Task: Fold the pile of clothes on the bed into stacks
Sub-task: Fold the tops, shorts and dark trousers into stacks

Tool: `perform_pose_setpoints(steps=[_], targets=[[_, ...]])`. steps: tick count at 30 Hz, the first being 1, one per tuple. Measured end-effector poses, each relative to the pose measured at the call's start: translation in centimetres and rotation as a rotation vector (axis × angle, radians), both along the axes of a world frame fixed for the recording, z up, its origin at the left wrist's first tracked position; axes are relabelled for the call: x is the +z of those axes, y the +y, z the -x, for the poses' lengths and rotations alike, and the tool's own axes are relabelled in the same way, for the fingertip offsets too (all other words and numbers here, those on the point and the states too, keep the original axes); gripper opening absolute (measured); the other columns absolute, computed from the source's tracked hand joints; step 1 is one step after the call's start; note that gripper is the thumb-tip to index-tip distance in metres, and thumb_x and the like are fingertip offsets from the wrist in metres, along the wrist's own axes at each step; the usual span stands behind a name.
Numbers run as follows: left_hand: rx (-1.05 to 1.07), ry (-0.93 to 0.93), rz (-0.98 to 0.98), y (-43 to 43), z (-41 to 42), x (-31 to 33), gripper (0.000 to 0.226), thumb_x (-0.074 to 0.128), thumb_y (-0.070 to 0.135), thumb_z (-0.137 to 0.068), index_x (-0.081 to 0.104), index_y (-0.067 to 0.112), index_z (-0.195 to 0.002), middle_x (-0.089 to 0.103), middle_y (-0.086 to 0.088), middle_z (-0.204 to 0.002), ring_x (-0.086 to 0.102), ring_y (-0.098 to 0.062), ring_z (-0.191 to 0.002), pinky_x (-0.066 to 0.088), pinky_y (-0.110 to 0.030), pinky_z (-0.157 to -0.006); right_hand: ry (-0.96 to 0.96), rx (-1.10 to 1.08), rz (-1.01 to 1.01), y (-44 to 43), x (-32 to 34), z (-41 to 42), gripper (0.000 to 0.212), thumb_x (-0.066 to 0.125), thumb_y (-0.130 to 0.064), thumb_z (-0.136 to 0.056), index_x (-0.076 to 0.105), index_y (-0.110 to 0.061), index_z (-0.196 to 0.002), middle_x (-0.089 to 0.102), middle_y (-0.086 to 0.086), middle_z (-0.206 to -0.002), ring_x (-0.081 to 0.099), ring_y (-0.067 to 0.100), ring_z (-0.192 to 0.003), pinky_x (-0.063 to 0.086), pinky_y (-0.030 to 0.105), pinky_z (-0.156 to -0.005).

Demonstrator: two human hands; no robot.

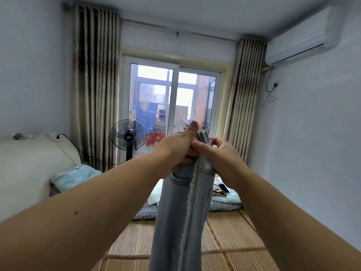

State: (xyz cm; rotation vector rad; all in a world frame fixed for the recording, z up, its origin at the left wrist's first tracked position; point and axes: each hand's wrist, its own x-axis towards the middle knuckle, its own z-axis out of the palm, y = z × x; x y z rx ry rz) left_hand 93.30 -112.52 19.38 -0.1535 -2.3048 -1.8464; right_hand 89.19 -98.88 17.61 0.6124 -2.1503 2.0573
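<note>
Grey-blue jeans (pixel 181 212) hang toward six o'clock from your outstretched arms; your left hand (pixel 175 147) grips them, thumb raised, and your right hand (pixel 216 153) pinches their top edge with curled fingers (pixel 218 141).

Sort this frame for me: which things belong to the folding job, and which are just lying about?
Job: light denim jeans, gripped at the top by the left hand and right hand; bamboo mat on the bed below.
Lying about: phone, standing fan, blue pillow, wire hanger on the wall.

A home bedroom: bed (pixel 136 241) with bamboo mat, curtains (pixel 95 85), standing fan (pixel 128 136), wall air-conditioner (pixel 300 39).
</note>
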Motion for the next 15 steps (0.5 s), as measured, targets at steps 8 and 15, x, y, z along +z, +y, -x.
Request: perform_pose_setpoints(steps=[8,15], targets=[[0.123,0.227,0.126,-2.5,1.9,-2.0,0.067,0.084,0.041,-0.063,0.053,0.025,-0.120,0.059,-0.006,-0.122,0.059,-0.020,-0.109,0.051,-0.037,-0.094,0.036,0.069,0.071,2.1,0.6,0.6,0.021,0.060,0.006,-0.085,0.063,-0.013,-0.094,0.069,0.009,-0.081,0.066,0.022,-0.069,0.058,0.039,-0.071],[-0.357,0.093,-0.150,-1.3,3.2,0.0,0.019,0.058,0.002,-0.089,0.067,0.002,-0.105,0.072,-0.017,-0.097,0.071,-0.025,-0.084,0.059,-0.033,-0.079,0.026,0.252,0.150,5.1,1.4,1.1,0.041,0.068,0.002,-0.073,0.060,-0.011,-0.112,0.067,0.014,-0.097,0.069,0.026,-0.078,0.060,0.038,-0.070]])
